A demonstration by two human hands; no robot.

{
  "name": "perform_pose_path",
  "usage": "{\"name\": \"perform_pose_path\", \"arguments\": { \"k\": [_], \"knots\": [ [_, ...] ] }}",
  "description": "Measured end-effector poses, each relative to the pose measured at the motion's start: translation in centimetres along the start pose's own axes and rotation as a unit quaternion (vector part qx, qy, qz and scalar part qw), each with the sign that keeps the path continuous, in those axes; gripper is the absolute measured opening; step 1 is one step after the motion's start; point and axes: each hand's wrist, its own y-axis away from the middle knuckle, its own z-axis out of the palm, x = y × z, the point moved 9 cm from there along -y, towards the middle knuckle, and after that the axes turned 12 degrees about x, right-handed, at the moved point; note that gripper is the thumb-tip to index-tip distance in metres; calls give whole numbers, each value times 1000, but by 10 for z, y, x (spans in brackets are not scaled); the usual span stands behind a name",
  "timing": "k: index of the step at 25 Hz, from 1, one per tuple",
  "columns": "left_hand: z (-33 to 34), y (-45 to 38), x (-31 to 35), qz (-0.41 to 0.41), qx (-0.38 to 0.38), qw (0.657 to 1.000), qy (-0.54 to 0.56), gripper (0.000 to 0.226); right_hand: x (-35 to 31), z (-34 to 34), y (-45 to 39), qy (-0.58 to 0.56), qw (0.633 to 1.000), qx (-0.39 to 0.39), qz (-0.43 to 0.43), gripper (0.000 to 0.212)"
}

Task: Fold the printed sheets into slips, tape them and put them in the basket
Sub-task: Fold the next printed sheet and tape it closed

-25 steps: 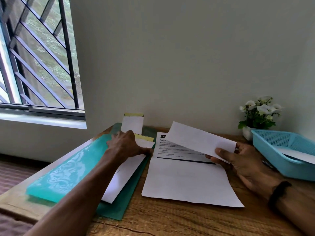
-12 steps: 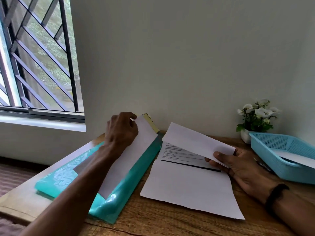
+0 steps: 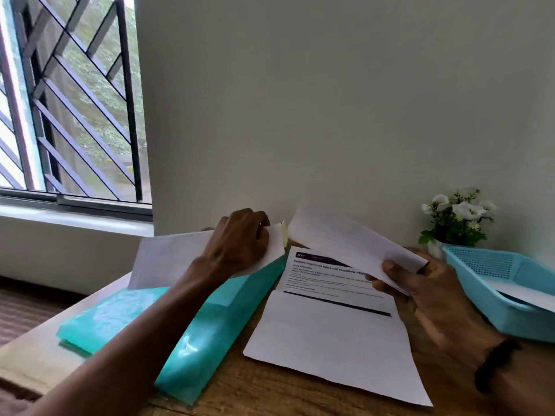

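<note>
The right hand pinches a folded white slip by its near right end, thumb on top, holding it tilted in the air above the printed sheet, which lies flat on the wooden table with its text block at 12 o'clock. The left hand, at 9 o'clock of the slip, curls its fingers round the far end of a long white envelope bearing a yellow strip at its edge, raised off the teal plastic folder. The blue basket stands at 3 o'clock of the sheet and already contains white paper. Handling judgement: paper is light, limp and easily creased; grip it near a folded edge, where it is stiffest. Support the free end, since it may droop or spring open before taping.
</note>
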Motion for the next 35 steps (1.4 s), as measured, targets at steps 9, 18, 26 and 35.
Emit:
{"name": "perform_pose_path", "arguments": {
  "k": [9,18,26,35],
  "knots": [
    [-6,7,-19,3,119,992,46,41,-8,0,10,129,980,51,-145,13],
    [-3,10,-21,-54,125,979,150,47,-13,-2,11,105,978,68,-169,16],
    [-1,14,-21,-60,127,977,163,51,-16,-2,14,103,976,69,-181,15],
    [-6,13,-25,-56,164,976,135,45,4,7,9,173,977,8,-122,33]
  ]
}}
